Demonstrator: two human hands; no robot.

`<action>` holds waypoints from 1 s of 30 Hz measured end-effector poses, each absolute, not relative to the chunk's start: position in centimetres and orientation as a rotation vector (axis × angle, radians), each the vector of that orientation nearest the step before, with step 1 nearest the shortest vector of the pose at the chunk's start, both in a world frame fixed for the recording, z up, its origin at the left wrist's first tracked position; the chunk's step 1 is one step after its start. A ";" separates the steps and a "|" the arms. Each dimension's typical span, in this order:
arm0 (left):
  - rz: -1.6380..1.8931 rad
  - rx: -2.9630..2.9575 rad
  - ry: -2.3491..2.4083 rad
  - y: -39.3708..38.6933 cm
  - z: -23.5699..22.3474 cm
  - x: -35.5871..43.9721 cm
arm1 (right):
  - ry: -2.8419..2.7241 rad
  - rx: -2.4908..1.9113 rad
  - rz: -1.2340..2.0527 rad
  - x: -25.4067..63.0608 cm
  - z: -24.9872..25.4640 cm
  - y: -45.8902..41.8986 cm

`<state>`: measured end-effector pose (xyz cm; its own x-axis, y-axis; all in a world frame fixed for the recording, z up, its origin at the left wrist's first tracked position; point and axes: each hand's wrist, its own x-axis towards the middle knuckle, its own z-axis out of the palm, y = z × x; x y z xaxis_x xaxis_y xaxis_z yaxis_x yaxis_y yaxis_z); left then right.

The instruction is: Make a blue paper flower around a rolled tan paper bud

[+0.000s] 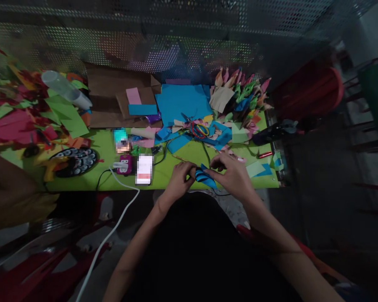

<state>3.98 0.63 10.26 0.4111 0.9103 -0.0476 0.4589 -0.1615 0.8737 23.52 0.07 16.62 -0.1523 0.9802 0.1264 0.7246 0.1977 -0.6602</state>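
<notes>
Close to the table's front edge, a small folded piece of blue paper [206,179] with dark stripes or creases lies between my two hands. My left hand [181,178] is closed at the paper's left end, where a bit of something brown shows by the fingertips. My right hand [231,173] pinches the paper's upper right side between thumb and fingers. A thin stick [179,158] lies just beyond my left hand. Behind my hands are blue paper scraps [180,143] and a bundle of coloured rubber bands [200,130].
The green tabletop [159,182] also bears a phone [144,170], a pink power adapter [124,165] with a white cable, blue sheets [184,100], brown paper [103,96] and paper flowers [245,90]. Another person's arm [6,180] is at left. A red bin [311,92] stands at right.
</notes>
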 end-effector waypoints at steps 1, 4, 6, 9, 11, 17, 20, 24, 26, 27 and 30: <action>0.642 1.789 1.184 0.6 10.3 4.0 | -1.977 -1.588 0.590 23.5 16.7 0.1; 0.655 1.786 1.159 0.6 10.4 4.1 | -2.048 -1.590 0.515 23.5 16.9 0.2; 0.669 1.774 1.138 0.6 10.4 4.1 | -2.073 -1.587 0.470 23.4 17.1 0.0; 0.694 1.757 1.113 0.6 10.3 4.2 | -2.100 -1.564 0.420 23.4 17.2 -0.2; 0.706 1.750 1.104 0.7 10.2 4.2 | -2.112 -1.552 0.403 23.4 17.2 -0.3; 0.723 1.717 1.092 0.8 10.2 4.5 | -2.137 -1.550 0.387 23.4 17.2 -0.4; 0.718 1.679 1.086 0.8 10.1 4.5 | -2.145 -1.549 0.375 23.5 17.2 -0.4; 0.733 1.639 1.070 0.7 9.8 4.6 | -2.144 -1.558 0.344 23.5 17.0 -0.4; 0.748 1.620 1.061 0.7 9.7 4.6 | -2.140 -1.551 0.321 23.5 16.9 -0.4; 0.757 1.611 1.061 0.7 9.7 4.6 | -2.136 -1.543 0.309 23.5 16.9 -0.4; 0.775 1.590 1.070 0.7 9.7 4.7 | -2.110 -1.516 0.274 23.5 16.8 -0.3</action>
<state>4.69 0.66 9.68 0.3966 0.9175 -0.0293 0.2579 -0.0808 0.9628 23.46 -0.34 16.80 -0.2358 0.9262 0.2942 0.8206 0.3519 -0.4503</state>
